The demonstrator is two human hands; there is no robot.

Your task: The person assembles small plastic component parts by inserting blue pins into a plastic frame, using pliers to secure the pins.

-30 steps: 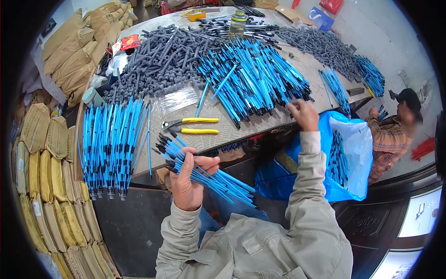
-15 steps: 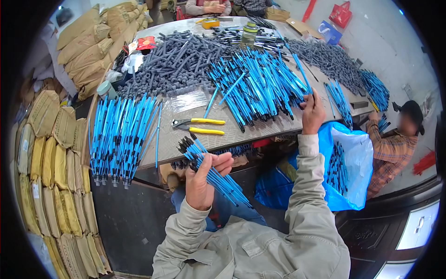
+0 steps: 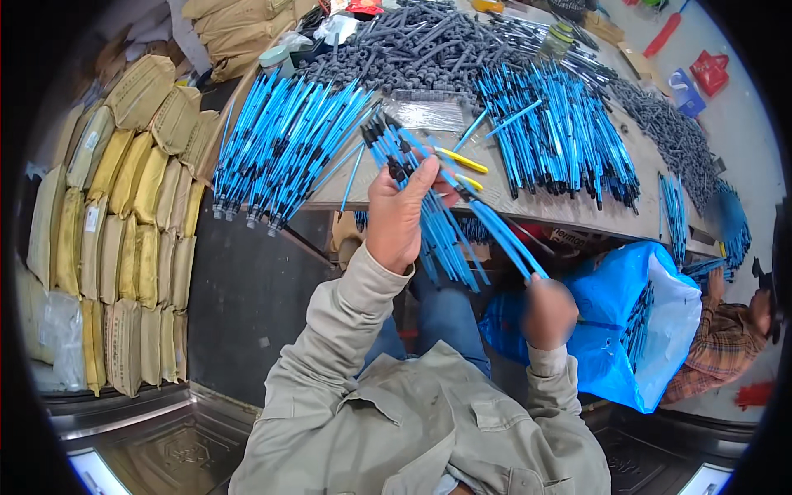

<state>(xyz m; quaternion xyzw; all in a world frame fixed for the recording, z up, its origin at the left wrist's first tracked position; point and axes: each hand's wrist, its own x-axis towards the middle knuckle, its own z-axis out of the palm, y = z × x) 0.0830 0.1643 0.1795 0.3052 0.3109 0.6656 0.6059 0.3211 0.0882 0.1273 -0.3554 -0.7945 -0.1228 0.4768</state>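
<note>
A bundle of thin blue tubes with black ends (image 3: pixel 445 235) slants down from my left hand (image 3: pixel 396 214), whose fingers and thumb close round it near the black ends. My right hand (image 3: pixel 549 313) is closed on the lower ends of a few blue tubes (image 3: pixel 502 229), whose upper ends lie against the bundle. Blur hides the detail of that hand's fingers. Yellow-handled cutters (image 3: pixel 472 162) lie on the table behind, partly covered by the left hand and tubes. One heap of blue tubes (image 3: pixel 285 144) lies left on the table, another pile (image 3: pixel 561 136) to the right.
Grey ribbed plastic pieces (image 3: pixel 404 49) are mounded at the back, near a clear plastic packet (image 3: pixel 425 114) and a bottle (image 3: pixel 557 40). An open blue bag (image 3: pixel 590 285) holding tubes stands at my right. Beyond it sits a co-worker (image 3: pixel 718 342). Stacked sacks (image 3: pixel 107 223) line the left.
My right hand has come from the right-hand pile back and down toward me, with tubes now reaching the left-hand bundle. The view has swung left and downward.
</note>
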